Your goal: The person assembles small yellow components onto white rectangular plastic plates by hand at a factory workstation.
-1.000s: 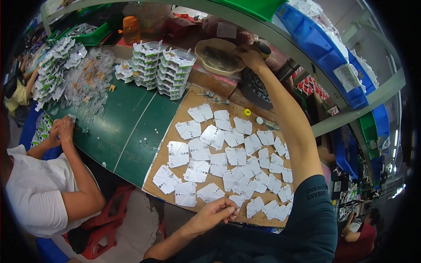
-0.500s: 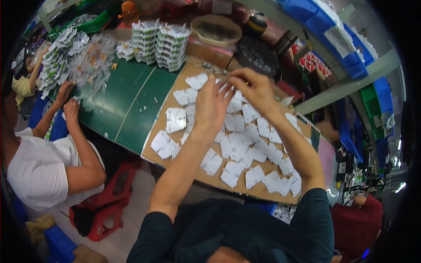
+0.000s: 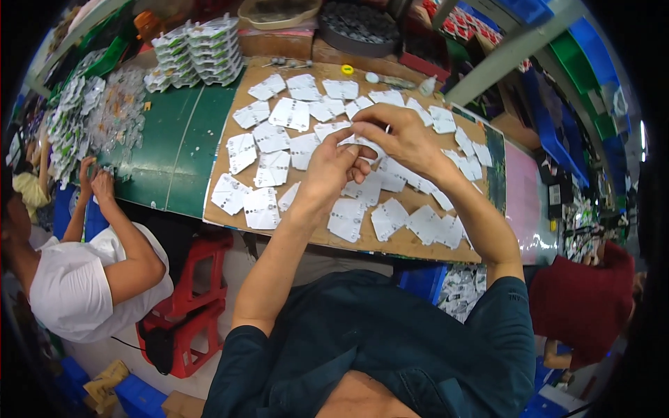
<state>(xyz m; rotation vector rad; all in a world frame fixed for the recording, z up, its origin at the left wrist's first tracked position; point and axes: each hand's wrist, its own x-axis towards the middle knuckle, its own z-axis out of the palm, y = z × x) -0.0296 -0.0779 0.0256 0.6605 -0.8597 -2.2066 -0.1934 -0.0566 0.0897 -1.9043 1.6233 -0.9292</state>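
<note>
Over the board, my left hand (image 3: 336,161) and my right hand (image 3: 403,135) come together, fingers closed around a small white piece (image 3: 367,144). The fingers cover much of it, so its full shape is hidden. Below and around them, many flat white angular pieces (image 3: 290,114) with small dark marks lie spread across a brown board (image 3: 224,138). Several of these lie right under my hands, some overlapping.
Stacked white trays (image 3: 214,50) stand on the green table (image 3: 164,150) at the back left. A round black tray (image 3: 359,29) holds dark parts behind the board, near a yellow ring (image 3: 348,70). A co-worker in white (image 3: 97,282) sits at left by a red stool (image 3: 195,306).
The view has shifted, so the board sits higher in the picture. My fingers have closed together around the white piece; before, the left fingers were more stretched out.
</note>
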